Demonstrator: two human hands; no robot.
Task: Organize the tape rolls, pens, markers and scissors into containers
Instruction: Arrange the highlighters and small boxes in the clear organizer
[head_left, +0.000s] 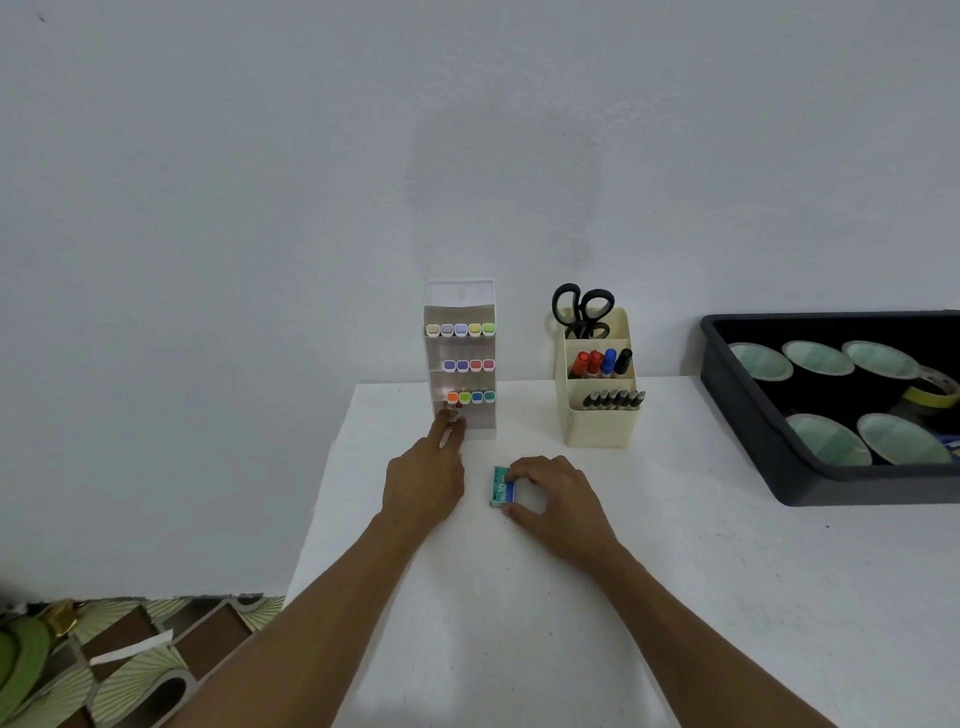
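Observation:
A clear marker rack (460, 312) stands at the back of the white table (675, 571) with coloured markers (461, 329) on three shelves. My left hand (423, 480) reaches its straight fingers to the rack's lower left corner, fingertips at its base. My right hand (558, 499) pinches a small teal staple box (502, 486) lying on the table. A cream organiser (597, 421) to the right holds black scissors (582, 310), red, blue and black markers (602, 362) and several dark pens (614, 400).
A black tray (789, 457) at the right edge holds several tape rolls (818, 357) and a yellow-edged roll (932, 395). The table's left edge drops to a patterned floor (130, 665). A white wall stands behind everything.

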